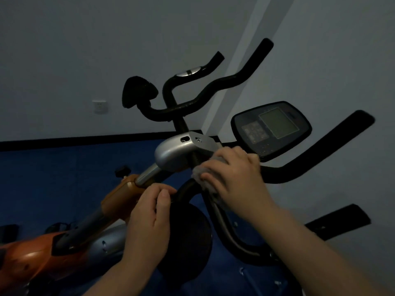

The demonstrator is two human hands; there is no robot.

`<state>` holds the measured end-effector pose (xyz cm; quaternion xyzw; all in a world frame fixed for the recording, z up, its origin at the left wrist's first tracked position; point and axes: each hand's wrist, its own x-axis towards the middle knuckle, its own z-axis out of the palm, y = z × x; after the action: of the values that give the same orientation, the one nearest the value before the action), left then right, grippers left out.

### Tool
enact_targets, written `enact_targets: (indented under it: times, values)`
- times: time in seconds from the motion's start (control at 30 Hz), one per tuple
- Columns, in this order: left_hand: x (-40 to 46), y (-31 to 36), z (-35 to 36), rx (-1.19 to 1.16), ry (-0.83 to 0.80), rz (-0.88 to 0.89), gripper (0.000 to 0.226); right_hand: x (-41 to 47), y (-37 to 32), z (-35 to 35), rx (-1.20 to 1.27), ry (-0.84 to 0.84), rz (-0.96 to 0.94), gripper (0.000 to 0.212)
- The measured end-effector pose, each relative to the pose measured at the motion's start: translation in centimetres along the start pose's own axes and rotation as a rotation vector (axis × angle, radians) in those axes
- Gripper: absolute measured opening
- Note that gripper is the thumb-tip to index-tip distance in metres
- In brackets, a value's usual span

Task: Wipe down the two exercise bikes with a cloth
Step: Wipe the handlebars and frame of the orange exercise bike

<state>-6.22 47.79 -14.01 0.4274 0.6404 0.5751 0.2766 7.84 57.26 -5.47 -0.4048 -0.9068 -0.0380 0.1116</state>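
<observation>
We count two exercise bikes in a dim room: the near bike, with an orange frame and a silver housing at its stem, and the far bike, of which only the black handlebars and a padded rest show. Our right hand is curled over a grey cloth, pressing it onto the near bike's black handlebar tube just right of the silver housing and below the one console. Our left hand pinches the same bar's lower curve between thumb and fingers, just above a round black pad. The two hands sit near each other but apart. The handlebar ends reach out to the right, close to the pale wall, while open space lies to the left above the blue floor. A dark baseboard edges that floor, a wall corner rises behind the far bike, and one white wall socket sits left of it.
</observation>
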Motion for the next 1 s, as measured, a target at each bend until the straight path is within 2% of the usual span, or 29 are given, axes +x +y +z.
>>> enact_targets:
  times: [0.07,0.17,0.3,0.37,0.47,0.53,0.6,0.7,0.83,0.9,1.0]
  values:
    - [0.4,0.7,-0.4,0.013,-0.05,0.009,0.025,-1.1,2.2,-1.1,-0.067,0.046,0.021,0.021]
    - [1.7,2.5,-0.6,0.055,-0.181,0.047,0.015,-1.7,5.0,-3.1,-0.118,0.159,0.159,0.021]
    - [4.1,5.0,1.0,0.161,-0.339,0.078,0.013,0.2,1.6,-1.5,-0.106,0.131,0.144,0.02]
    - [4.7,5.1,1.7,0.194,-0.331,0.055,0.012,0.1,-0.2,0.2,-0.049,0.109,0.148,0.021]
    - [4.6,4.5,1.9,0.187,-0.295,0.023,0.018,-1.5,-0.1,1.3,0.016,0.083,0.19,0.039]
    - [4.2,4.2,1.8,0.242,-0.291,0.067,0.02,-1.7,0.2,1.2,-0.006,0.056,0.159,0.049]
    - [4.2,4.1,1.6,0.268,-0.294,0.097,0.021,-1.3,0.4,0.6,-0.007,0.054,0.091,0.043]
    - [4.2,4.1,1.4,0.298,-0.308,0.124,0.02,-2.0,2.8,-1.1,-0.067,0.166,-0.031,0.028]
    - [4.2,4.3,1.6,0.384,-0.332,0.231,0.019,-3.0,3.6,-1.6,-0.033,0.299,0.112,0.02]
    - [4.1,4.4,1.7,0.454,-0.35,0.305,0.024,-2.5,1.3,-0.2,0.042,0.299,0.19,0.019]
    - [4.2,4.2,1.6,0.465,-0.359,0.324,0.029,-2.5,-0.1,0.5,0.065,0.246,0.198,0.023]
